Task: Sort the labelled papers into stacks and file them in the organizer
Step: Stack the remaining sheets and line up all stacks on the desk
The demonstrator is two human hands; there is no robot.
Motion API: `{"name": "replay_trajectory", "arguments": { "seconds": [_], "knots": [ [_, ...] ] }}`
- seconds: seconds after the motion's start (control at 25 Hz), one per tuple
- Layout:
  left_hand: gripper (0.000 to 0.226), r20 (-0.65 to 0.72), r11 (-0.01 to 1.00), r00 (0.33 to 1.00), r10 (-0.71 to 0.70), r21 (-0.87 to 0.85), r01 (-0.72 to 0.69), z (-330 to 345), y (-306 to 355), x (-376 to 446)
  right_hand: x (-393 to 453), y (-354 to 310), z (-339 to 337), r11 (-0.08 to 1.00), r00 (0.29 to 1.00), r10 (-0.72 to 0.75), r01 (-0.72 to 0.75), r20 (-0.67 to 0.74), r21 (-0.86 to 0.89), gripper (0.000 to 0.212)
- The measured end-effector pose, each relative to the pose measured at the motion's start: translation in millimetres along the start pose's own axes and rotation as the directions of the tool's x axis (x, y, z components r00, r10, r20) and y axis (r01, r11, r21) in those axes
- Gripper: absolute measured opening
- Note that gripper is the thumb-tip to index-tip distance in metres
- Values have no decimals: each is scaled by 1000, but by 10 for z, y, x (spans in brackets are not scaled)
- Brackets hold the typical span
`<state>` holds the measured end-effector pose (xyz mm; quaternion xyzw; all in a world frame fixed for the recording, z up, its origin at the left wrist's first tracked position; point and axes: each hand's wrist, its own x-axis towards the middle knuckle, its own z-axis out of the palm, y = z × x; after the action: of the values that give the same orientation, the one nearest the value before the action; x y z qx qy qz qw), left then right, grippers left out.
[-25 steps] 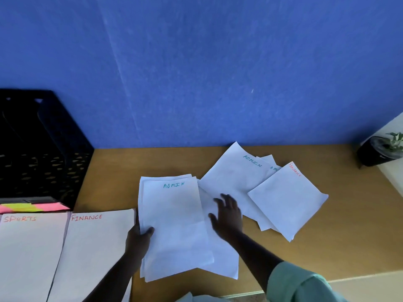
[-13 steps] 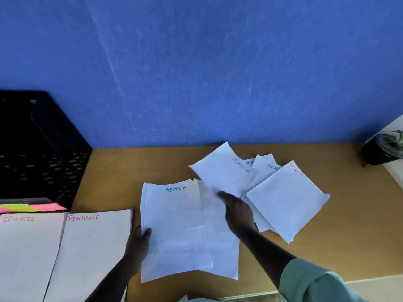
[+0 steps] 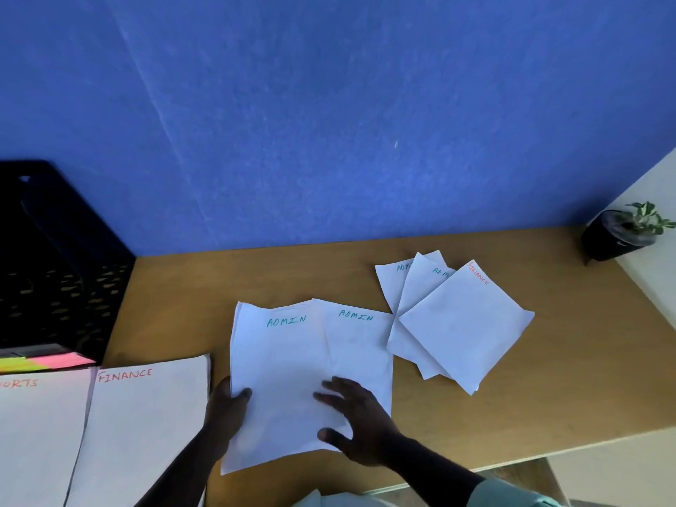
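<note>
A stack of white sheets marked ADMIN (image 3: 281,375) lies in the middle of the wooden desk (image 3: 570,378). My left hand (image 3: 225,408) grips its left edge, thumb on top. A second ADMIN sheet (image 3: 360,345) overlaps the stack's right side, and my right hand (image 3: 356,424) presses on its lower part with spread fingers. To the right lie two more ADMIN sheets (image 3: 409,283) fanned under a FINANCE sheet (image 3: 464,323). At the left are a FINANCE stack (image 3: 142,426) and a SPORTS stack (image 3: 36,433). The black mesh organizer (image 3: 55,272) stands at the far left.
Pink and yellow sticky tabs (image 3: 40,362) lie at the foot of the organizer. A small potted plant (image 3: 622,232) stands at the desk's back right corner. A blue wall (image 3: 329,122) backs the desk. The desk's front edge runs just below my right forearm.
My right hand drew one ADMIN sheet from the right-hand pile over to the ADMIN stack and now presses it flat beside it. My left hand kept its hold on the stack's left edge.
</note>
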<state>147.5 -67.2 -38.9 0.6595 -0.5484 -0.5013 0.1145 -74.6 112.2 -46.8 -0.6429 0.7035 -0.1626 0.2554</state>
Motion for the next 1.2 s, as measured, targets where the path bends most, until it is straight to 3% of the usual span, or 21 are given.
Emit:
{"name": "replay_trajectory", "arguments": {
  "seconds": [0.04,0.08,0.12,0.16,0.2,0.24,0.28,0.44,0.6,0.8,1.0,1.12,1.2],
  "knots": [
    [30,-21,1000,1000,-4,21,5,16,-25,3,-14,18,-18,989,986,135,-129,-96,71,66],
    [29,-26,1000,1000,-6,24,6,22,-18,-11,-24,37,-27,946,920,315,-283,-233,161,67],
    [28,-20,1000,1000,-8,18,8,31,-26,-22,-17,51,-43,842,776,537,-465,-331,274,67],
    [27,6,1000,1000,-9,3,9,38,-26,-39,11,60,-78,677,592,736,-632,-328,376,68],
    [26,35,1000,999,-2,-20,3,53,-43,-44,49,68,-108,526,452,851,-733,-267,432,71],
    [25,65,999,998,7,-39,-5,62,-36,-65,88,65,-128,434,386,901,-775,-200,460,72],
    [24,91,999,996,21,-51,-16,83,-31,-76,133,64,-129,393,371,917,-779,-146,490,72],
    [24,168,998,984,60,-18,-58,154,11,-56,351,-53,-196,271,388,922,-666,12,695,58],
    [35,263,986,955,138,52,-157,179,58,-98,448,-105,-297,347,510,857,-676,74,650,20],
    [38,258,989,960,110,65,-130,159,23,-106,445,-182,-318,403,640,756,-620,137,673,27],
    [66,198,997,977,81,-34,-76,131,-50,-13,402,-171,-415,422,787,592,-485,172,767,14],
    [37,192,992,974,116,-60,-106,173,-73,77,396,-122,-523,378,821,559,-380,119,844,36],
    [22,162,992,979,124,-49,-118,207,-14,34,420,18,-554,489,753,656,-377,-47,787,46]
  ]
}}
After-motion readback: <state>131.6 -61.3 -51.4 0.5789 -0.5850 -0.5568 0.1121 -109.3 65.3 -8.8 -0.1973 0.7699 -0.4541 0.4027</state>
